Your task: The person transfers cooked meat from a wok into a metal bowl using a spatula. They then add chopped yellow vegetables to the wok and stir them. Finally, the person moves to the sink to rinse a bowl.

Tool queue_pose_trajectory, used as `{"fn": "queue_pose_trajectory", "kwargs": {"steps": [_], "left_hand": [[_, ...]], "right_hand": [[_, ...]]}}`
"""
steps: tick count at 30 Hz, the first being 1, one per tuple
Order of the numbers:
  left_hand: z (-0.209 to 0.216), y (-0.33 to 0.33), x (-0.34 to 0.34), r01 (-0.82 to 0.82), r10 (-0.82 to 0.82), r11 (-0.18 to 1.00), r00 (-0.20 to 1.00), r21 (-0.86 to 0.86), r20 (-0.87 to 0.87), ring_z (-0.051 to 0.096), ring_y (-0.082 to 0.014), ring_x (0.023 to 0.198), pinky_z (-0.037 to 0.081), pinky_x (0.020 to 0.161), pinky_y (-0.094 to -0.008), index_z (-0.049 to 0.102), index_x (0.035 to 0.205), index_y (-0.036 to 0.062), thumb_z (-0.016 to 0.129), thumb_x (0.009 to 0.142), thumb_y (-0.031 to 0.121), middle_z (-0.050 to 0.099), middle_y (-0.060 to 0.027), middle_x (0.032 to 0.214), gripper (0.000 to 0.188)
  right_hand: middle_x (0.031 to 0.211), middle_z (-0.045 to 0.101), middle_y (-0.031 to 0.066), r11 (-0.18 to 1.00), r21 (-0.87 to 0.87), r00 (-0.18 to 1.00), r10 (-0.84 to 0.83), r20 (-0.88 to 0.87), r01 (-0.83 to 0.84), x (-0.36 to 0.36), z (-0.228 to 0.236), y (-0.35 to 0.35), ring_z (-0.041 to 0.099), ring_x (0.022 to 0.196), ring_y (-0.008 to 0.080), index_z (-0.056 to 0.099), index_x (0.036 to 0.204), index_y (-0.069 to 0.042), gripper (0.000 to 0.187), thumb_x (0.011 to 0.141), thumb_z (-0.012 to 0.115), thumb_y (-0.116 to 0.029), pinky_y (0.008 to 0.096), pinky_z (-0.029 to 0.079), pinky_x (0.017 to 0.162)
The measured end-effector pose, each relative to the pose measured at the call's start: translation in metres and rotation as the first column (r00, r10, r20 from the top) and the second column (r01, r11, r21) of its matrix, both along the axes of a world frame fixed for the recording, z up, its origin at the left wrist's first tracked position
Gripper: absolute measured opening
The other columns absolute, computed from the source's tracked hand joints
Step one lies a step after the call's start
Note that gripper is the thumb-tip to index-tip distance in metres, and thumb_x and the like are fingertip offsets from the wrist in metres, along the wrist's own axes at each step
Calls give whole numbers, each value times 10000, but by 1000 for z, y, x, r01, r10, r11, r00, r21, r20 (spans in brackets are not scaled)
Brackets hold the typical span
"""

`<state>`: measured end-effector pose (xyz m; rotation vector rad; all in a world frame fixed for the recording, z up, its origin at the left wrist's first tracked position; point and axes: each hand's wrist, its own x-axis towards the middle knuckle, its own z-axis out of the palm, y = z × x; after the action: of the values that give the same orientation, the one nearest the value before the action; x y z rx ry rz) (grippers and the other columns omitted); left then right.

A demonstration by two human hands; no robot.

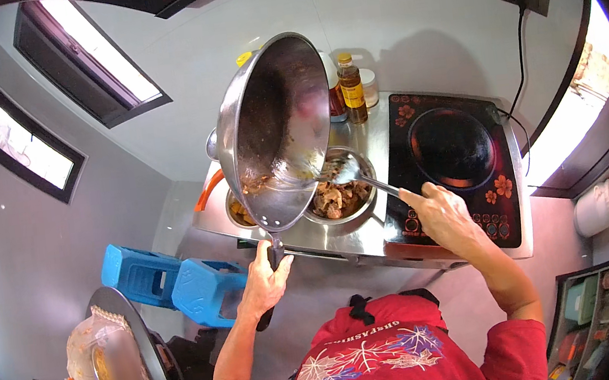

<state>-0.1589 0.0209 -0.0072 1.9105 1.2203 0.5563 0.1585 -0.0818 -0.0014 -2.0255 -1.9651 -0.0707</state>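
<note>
My left hand [264,281] is closed round the black handle of a large steel wok [277,110]. The wok is tipped on its side, its hollow facing right and its lower rim over a metal bowl [358,212]. Brown cooked pieces, which look like meat [332,203], lie in this bowl, and a few bits cling inside the wok. In my right hand [439,220] is a metal spatula [348,171] with a dark handle, its blade above the bowl beside the wok's rim. Partly behind the wok stands another bowl with yellow-orange food [240,214].
An induction cooker [453,150] sits right of the bowl on the steel counter [380,132]. Behind are an oil bottle [352,91] and a white-lidded jar [369,86]. Blue stools [207,291] and a round table with a mesh food cover [111,370] stand at lower left.
</note>
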Motion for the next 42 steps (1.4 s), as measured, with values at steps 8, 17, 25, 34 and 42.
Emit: {"fn": "queue_pose_trajectory", "kwargs": {"steps": [8,17,25,34,42], "left_hand": [[10,10,-4,13,25,982,980,-188,199,449,-97,410,367,366,-261,387,984,57,588,887,146,478,-28,554,240],[-1,6,-23,62,16,961,960,-270,280,403,-73,374,334,330,-235,363,986,76,565,906,153,440,-2,528,230],[8,4,-65,64,99,921,916,-384,390,394,-74,361,332,324,-236,411,1075,52,568,881,74,453,-17,547,250],[13,6,-57,117,318,812,733,-572,601,343,-90,337,351,292,-273,438,1075,66,568,881,95,408,-53,618,235],[18,-7,-2,469,240,667,600,-579,763,317,-68,324,332,282,-259,444,1134,61,522,917,109,393,-46,627,235]], "right_hand": [[812,520,107,1000,-27,996,18,89,-16,-31,9,-19,583,762,251,582,1121,-63,388,734,599,-90,337,530,574],[827,558,131,1000,1,970,-8,242,8,-45,43,16,590,791,248,607,994,17,362,656,658,-103,306,519,558],[811,526,122,995,26,976,-97,197,93,-26,37,41,578,798,266,584,1100,-52,382,721,582,-6,360,515,626],[831,628,176,993,116,887,74,-456,-23,-17,55,18,592,720,311,599,1123,-56,348,779,555,-22,364,478,683],[804,634,190,993,121,896,69,-438,-17,38,83,-10,623,718,357,601,1076,-84,270,817,528,-113,440,493,654]]}}
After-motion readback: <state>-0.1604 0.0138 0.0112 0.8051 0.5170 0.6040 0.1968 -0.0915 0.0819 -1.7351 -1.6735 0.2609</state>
